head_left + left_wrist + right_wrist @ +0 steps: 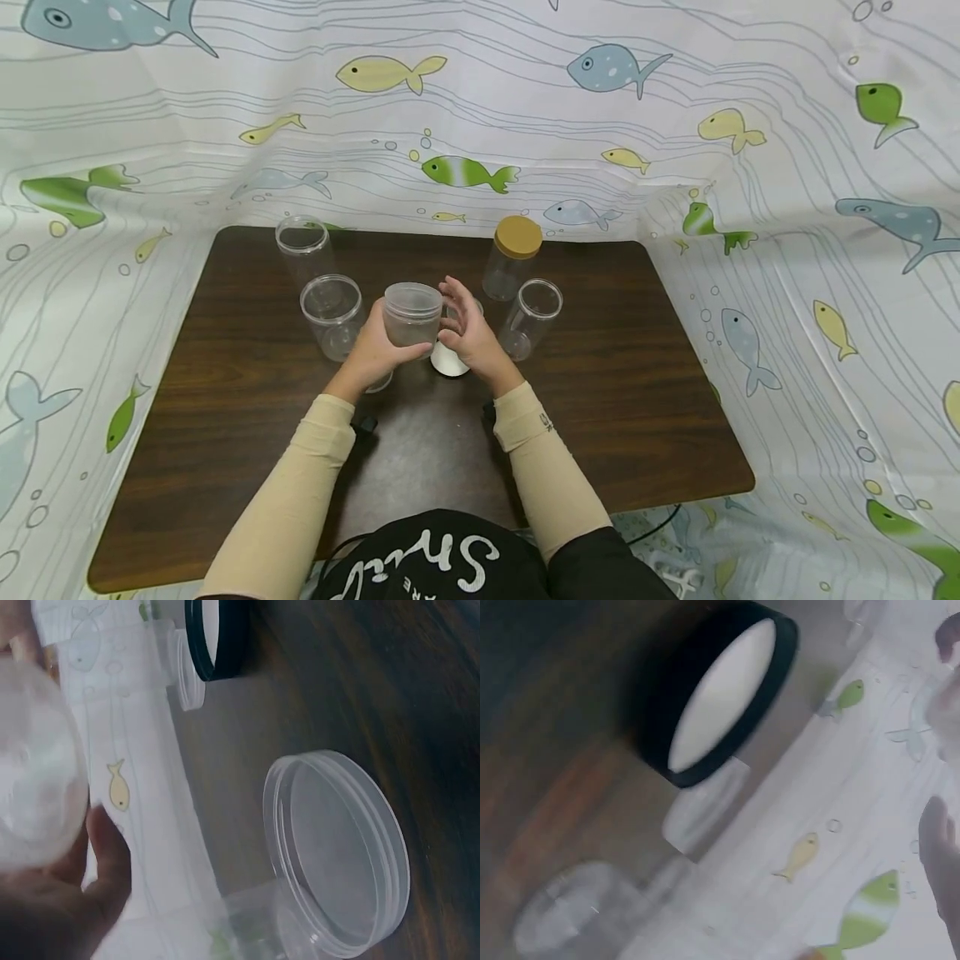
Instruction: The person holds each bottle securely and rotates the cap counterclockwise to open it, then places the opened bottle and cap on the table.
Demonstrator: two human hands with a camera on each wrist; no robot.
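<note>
A clear, round plastic jar [411, 315] sat clasped in the left grip [375, 347] — the right grip [476, 337], fingers loosely parted, hung just beside it.

From my distant post I have the left forearm [281, 500] and right forearm [551, 471] stretched forward, converging. My left hand [372, 346] is curled in a grip, thumb reaching inward; my right hand [476, 340] faces it, fingers loosely bent.
</note>
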